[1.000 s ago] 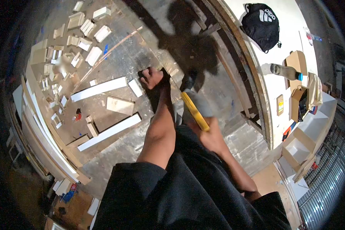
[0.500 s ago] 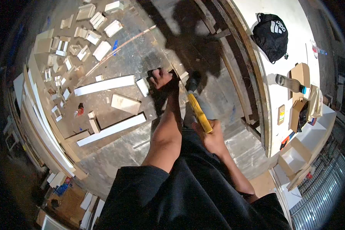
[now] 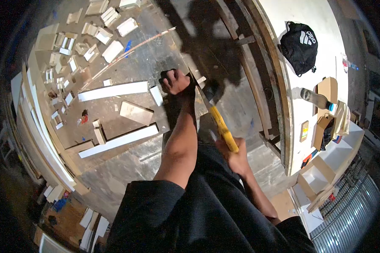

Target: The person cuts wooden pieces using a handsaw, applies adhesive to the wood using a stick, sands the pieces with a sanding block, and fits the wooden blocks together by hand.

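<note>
My right hand [image 3: 233, 155] is wrapped round the yellow handle of a handsaw [image 3: 222, 127]. The saw's narrow blade points away from me, its far end close beside my left hand [image 3: 177, 81]. That left hand is closed, fingers curled over something in deep shadow that I cannot make out. Just left of it lies a short white-faced piece of board [image 3: 156, 95]. My left forearm reaches straight ahead, and part of my foot shows dimly beyond the saw.
On the floor at left are a long white strip [image 3: 114, 91], another white strip [image 3: 119, 141], a wooden block [image 3: 136, 113] and several small wooden pieces. A white-topped table [image 3: 300, 90] at right bears a black drawstring bag [image 3: 299, 48] and a bottle [image 3: 314, 98].
My right hand has drawn the saw back a little toward my body. My left hand stays closed in nearly the same place. The whole view has shifted slightly.
</note>
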Demonstrator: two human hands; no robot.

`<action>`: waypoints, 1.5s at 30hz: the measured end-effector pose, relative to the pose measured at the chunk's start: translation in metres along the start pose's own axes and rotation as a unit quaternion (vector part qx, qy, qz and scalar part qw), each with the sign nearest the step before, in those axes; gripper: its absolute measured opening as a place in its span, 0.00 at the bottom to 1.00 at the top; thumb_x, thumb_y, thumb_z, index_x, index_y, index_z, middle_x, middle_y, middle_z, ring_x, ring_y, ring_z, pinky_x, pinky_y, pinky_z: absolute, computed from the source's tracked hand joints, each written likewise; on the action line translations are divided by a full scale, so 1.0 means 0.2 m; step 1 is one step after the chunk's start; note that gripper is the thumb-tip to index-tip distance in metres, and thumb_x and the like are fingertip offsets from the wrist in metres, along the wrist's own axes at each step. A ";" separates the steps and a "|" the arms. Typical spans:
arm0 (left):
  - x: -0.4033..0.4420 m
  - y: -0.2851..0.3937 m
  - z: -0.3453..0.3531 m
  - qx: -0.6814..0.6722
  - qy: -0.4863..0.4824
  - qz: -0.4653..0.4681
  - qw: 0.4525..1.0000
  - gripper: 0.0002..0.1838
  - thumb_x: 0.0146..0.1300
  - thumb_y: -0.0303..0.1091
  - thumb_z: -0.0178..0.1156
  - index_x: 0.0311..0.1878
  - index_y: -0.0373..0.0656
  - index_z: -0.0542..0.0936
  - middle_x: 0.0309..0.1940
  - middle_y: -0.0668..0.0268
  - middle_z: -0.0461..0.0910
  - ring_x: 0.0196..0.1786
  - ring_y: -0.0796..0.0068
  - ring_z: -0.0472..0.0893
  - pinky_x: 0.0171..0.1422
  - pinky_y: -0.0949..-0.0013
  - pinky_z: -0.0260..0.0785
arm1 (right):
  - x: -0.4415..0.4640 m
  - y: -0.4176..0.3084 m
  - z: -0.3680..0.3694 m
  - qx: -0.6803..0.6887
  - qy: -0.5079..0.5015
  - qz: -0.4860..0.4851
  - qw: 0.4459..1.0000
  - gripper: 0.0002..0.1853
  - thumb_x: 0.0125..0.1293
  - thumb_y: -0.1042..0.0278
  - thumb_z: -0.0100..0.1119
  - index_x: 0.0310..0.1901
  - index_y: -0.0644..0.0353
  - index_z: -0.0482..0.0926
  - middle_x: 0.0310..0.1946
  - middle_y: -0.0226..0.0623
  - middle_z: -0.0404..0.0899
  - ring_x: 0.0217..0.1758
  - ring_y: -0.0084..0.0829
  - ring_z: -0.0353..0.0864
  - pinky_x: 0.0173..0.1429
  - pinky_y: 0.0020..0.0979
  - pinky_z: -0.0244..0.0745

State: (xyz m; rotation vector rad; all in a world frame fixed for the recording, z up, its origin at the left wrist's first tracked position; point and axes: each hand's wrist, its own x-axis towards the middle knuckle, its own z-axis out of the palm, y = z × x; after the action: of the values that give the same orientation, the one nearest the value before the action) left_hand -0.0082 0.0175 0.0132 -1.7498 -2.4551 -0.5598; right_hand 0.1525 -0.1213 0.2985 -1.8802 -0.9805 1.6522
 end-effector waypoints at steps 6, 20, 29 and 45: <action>-0.01 0.01 0.08 0.005 0.035 -0.004 0.999 0.10 0.45 0.31 0.67 0.33 0.48 0.79 0.42 0.64 0.72 0.45 0.56 0.73 0.54 0.56 0.66 | -0.05 0.04 0.01 0.017 0.053 -0.045 0.997 0.08 0.68 0.70 0.65 0.36 0.67 0.79 0.26 0.27 0.76 0.29 0.19 0.71 0.32 0.28 0.66; -0.04 0.00 0.01 -0.003 -0.001 -0.013 1.000 0.13 0.44 0.32 0.68 0.34 0.47 0.78 0.43 0.64 0.72 0.48 0.57 0.74 0.53 0.59 0.69 | 0.14 0.04 0.10 0.063 0.019 0.050 0.997 0.09 0.68 0.69 0.64 0.32 0.65 0.79 0.21 0.21 0.71 0.25 0.16 0.64 0.28 0.26 0.58; -0.05 0.03 0.01 0.003 0.002 -0.039 0.999 0.12 0.45 0.33 0.70 0.32 0.48 0.77 0.43 0.66 0.69 0.44 0.59 0.72 0.52 0.58 0.67 | 0.08 0.17 0.09 0.019 0.059 -0.028 0.998 0.10 0.69 0.71 0.62 0.31 0.66 0.77 0.23 0.24 0.71 0.29 0.18 0.67 0.33 0.27 0.66; -0.03 0.00 0.00 0.017 0.010 -0.004 1.000 0.12 0.45 0.36 0.69 0.31 0.46 0.77 0.43 0.64 0.72 0.47 0.57 0.73 0.53 0.55 0.67 | 0.02 0.06 0.03 0.019 0.014 -0.015 1.000 0.08 0.68 0.72 0.62 0.33 0.66 0.79 0.20 0.25 0.72 0.25 0.18 0.69 0.29 0.27 0.64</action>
State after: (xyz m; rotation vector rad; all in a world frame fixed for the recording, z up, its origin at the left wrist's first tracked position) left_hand -0.0059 0.0120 0.0111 -1.7136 -2.4451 -0.5317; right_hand 0.1498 -0.1265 0.2862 -1.8503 -0.9540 1.6126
